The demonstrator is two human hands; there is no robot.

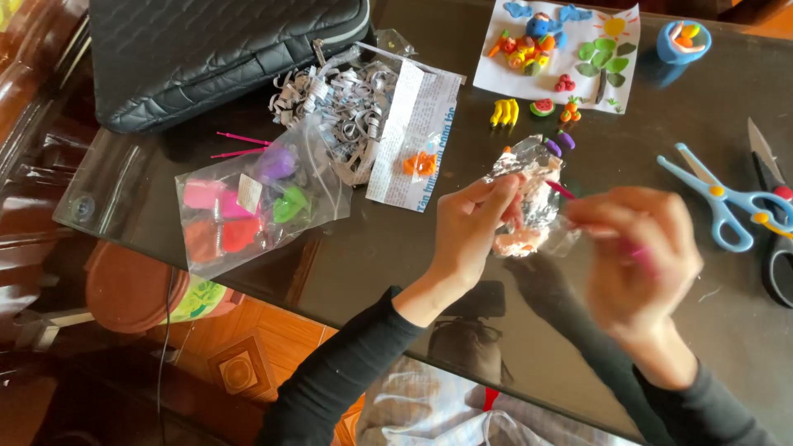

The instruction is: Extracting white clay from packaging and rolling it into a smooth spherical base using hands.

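1. Left hand holds a crinkled clear wrapper above the table; its fingers are pinched narrow on the wrapper's top edge.
2. Right hand is blurred. It seems curled around a thin pink stick whose tip reaches the wrapper, but how tight the grip is I cannot tell.
3. Step in hand, as I judge it — working the peach-pink clay inside the wrapper with the stick, either digging a bit out or opening the film.
4. The next move seems to call for a steady left pinch so the film does not slip, and a small, careful stroke of the stick so it catches clay rather than tearing the wrapper.
5. The wrapper looks shiny, silvery-clear and heavily creased; the clay shows as a soft pale lump at its lower end.
6. Nearby — a zip bag of coloured clay pieces to the left, blue scissors to the right, and a white sheet with small clay figures at the far side.
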